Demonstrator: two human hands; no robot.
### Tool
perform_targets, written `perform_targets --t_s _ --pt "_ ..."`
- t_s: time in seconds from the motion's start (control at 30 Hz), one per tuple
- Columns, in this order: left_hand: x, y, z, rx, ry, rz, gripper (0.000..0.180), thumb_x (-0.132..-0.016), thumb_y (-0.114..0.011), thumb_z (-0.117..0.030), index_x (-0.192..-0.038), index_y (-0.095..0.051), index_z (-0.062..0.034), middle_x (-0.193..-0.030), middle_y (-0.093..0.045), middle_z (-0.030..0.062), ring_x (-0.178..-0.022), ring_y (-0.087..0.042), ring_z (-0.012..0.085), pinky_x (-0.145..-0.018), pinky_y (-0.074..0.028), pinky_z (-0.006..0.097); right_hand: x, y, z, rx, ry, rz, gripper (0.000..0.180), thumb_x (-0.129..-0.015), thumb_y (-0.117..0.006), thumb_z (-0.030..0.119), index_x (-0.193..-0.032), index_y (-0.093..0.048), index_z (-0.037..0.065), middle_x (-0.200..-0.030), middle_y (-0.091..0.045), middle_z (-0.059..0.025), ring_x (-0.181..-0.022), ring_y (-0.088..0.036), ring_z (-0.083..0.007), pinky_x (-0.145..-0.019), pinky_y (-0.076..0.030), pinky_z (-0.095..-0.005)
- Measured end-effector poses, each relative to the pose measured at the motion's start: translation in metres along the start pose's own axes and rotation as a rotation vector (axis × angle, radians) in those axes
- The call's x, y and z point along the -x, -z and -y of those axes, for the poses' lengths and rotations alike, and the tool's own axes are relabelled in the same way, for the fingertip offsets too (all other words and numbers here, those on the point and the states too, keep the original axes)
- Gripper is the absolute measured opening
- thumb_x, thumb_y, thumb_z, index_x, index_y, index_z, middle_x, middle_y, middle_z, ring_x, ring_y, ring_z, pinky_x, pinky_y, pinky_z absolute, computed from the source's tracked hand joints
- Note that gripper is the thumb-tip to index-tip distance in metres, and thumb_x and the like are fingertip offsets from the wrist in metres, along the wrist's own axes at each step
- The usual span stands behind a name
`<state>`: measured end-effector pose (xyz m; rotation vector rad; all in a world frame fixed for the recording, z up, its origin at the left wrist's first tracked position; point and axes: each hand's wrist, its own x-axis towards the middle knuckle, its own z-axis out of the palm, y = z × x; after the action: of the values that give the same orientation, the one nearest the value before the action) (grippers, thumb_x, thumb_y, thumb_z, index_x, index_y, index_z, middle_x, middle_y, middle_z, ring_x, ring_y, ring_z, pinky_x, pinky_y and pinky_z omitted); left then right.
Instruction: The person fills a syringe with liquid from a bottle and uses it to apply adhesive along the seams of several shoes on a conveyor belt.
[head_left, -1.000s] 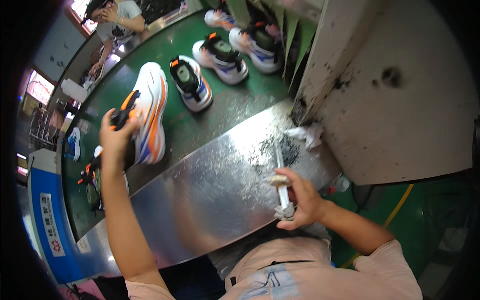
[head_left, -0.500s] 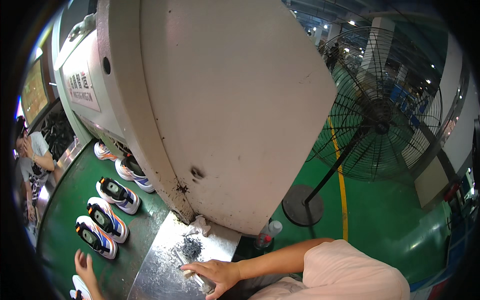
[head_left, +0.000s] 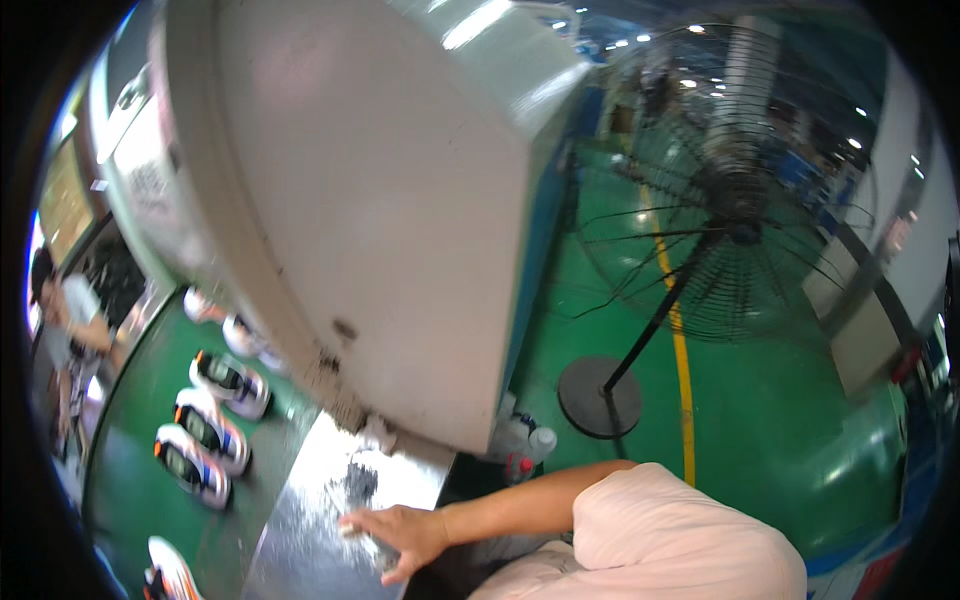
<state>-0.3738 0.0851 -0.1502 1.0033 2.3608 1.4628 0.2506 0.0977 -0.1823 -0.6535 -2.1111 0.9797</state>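
My right hand [head_left: 405, 535] is over the metal plate [head_left: 300, 520] at the bottom centre, thumb and fingers spread apart. Beneath it, partly hidden and blurred, lies a slim grey tool [head_left: 382, 553]; its exact kind does not show. Just beyond the fingers sits a small pile of dark shavings [head_left: 360, 483], with a crumpled white rag [head_left: 377, 435] behind it. My left hand is out of the picture. Several white sports shoes with orange and blue parts, among them one shoe [head_left: 192, 466], stand on the green surface [head_left: 130, 490] to the left.
A large beige machine housing [head_left: 380, 220] rises right behind the plate. Bottles [head_left: 540, 443] stand beside its lower right corner. To the right is a black stand fan [head_left: 740, 220] on a round base [head_left: 600, 398]. Another person [head_left: 75, 310] sits at the far left.
My left hand has left the view at lower left. The fingers of my right hand have spread from around the grey tool. The view has shifted, and another shoe shows more fully at lower left.
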Motion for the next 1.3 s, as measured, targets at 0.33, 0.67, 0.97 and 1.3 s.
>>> perform_targets --t_s 0.33,0.67,0.97,1.3 --pt "0.226 0.001 -0.099 0.421 0.059 0.026 0.047 -0.08 -0.069 -0.005 -0.124 -0.056 0.003 -0.112 -0.061 0.0079 -0.098 -0.058 0.0171 -0.09 -0.045 0.03 0.005 0.057 0.061 -0.064 -0.283 0.076 0.093 -0.068 -0.08 0.042 -0.134 -0.028 0.001 -0.099 -0.056 -0.0185 -0.088 -0.06 -0.0331 -0.077 -0.048 -0.039" --pt "0.313 0.017 -0.204 -0.264 -0.761 0.626 0.082 -0.06 -0.087 -0.04 -0.123 -0.054 0.0017 -0.129 -0.05 0.02 -0.116 -0.052 0.0364 -0.1 -0.04 0.047 0.033 0.069 0.088 -0.576 -0.565 0.203 0.106 -0.063 -0.083 0.049 -0.142 -0.026 0.005 -0.107 -0.053 -0.0079 -0.09 -0.053 -0.0156 -0.078 -0.045 -0.0282" --pt "0.227 -0.057 -0.251 -0.626 -0.988 0.948 0.066 -0.041 -0.084 -0.012 -0.104 -0.066 -0.0085 -0.11 -0.064 0.0113 -0.11 -0.057 0.0359 -0.09 -0.048 0.04 0.021 0.054 0.068 -0.666 -0.496 -0.057 0.101 -0.067 -0.081 0.041 -0.144 -0.024 0.007 -0.109 -0.051 -0.0058 -0.088 -0.05 -0.009 -0.073 -0.043 -0.021" --pt "0.297 -0.036 -0.217 -0.483 -1.005 0.551 0.054 -0.05 -0.077 -0.007 -0.103 -0.067 -0.005 -0.098 -0.066 0.0101 -0.093 -0.065 0.0295 -0.087 -0.051 0.044 0.025 0.042 0.059 -0.527 -0.574 -0.066 0.106 -0.063 -0.083 0.04 -0.144 -0.023 0.008 -0.107 -0.053 -0.0055 -0.081 -0.046 -0.0066 -0.067 -0.039 -0.0193"
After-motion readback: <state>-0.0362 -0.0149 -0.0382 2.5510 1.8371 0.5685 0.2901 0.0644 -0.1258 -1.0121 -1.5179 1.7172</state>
